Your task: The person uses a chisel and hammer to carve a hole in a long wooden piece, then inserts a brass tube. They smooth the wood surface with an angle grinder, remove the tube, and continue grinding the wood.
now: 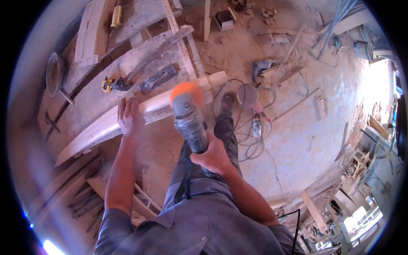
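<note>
My right hand (214,156) is wrapped round the dark, worn body of an angle grinder (190,127). The grinder's orange disc (186,93) looks smeared and lies over a long, pale wooden plank (95,126). Whether the disc touches the wood I cannot tell. My left hand (128,115) grips the plank to the left of the disc, fingers laid over its top and thumb mostly hidden. Behind the plank, on the worn wooden bench (91,104), are a metal hand plane (158,79) and a yellow-and-black tape measure (107,84).
A dark cord (240,117) loops beside my right leg. Tangled cables (257,142), a pink-handled tool with a round disc (250,100) and a drill-like power tool (262,67) lie on the dusty floor. More timber (87,178) is stacked below the bench at left.
</note>
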Action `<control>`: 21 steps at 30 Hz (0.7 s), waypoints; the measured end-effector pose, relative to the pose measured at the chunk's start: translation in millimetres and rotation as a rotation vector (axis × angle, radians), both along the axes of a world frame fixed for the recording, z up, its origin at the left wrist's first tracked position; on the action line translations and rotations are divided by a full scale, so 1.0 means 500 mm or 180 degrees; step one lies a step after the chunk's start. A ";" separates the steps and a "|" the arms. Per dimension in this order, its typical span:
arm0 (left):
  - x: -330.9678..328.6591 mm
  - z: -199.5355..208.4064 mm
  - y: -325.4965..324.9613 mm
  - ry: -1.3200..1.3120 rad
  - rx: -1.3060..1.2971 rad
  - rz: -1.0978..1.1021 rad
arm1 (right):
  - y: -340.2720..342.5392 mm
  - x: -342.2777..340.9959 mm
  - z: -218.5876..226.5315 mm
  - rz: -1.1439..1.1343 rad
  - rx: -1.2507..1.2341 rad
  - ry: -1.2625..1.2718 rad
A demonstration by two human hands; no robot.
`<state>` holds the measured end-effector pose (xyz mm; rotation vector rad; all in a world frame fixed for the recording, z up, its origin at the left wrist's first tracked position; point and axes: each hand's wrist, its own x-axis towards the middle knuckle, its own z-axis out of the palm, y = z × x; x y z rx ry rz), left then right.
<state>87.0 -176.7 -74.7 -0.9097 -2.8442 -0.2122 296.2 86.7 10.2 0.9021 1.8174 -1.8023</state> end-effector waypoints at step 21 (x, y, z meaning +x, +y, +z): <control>0.000 0.018 0.010 -0.0066 -0.0062 0.0022 | 0.037 -0.028 0.029 -0.0283 -0.0075 -0.0178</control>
